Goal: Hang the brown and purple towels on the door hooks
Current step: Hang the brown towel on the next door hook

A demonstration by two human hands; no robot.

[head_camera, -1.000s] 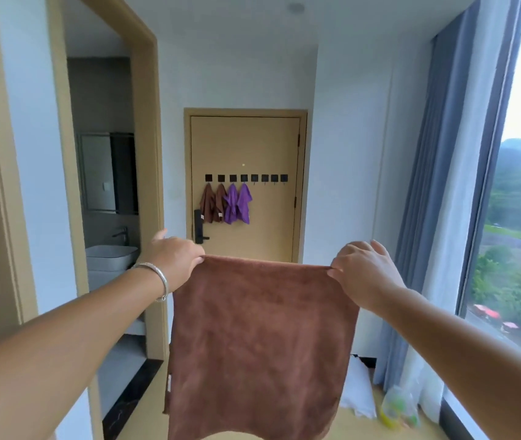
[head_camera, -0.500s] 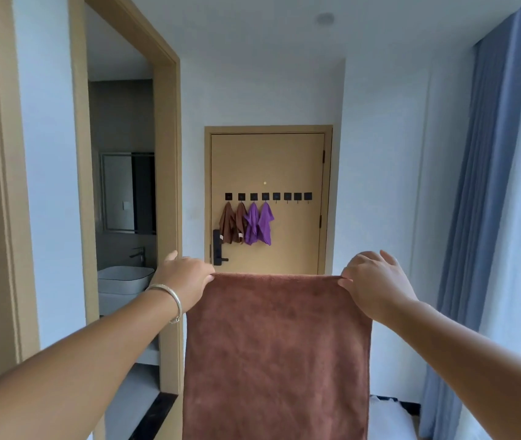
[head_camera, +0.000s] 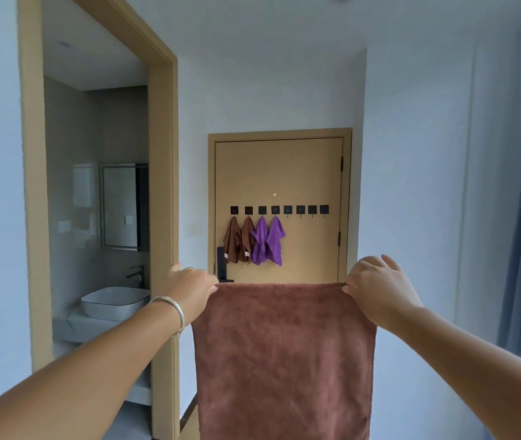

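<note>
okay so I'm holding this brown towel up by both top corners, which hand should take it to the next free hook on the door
Probably the right hand. The four hooks nearest the door handle hold towels; the free hooks lie toward the right. Both hands pinch the brown towel, and the left hand sits under the full hooks.

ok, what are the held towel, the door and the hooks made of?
Held towel: brown, soft plush cloth, likely microfibre; fuzzy matte nap, hangs limp.
Door: tan, smooth matte, probably wood laminate; no grain visible.
Hooks: small black squares, metal or plastic; too small to tell.
</note>
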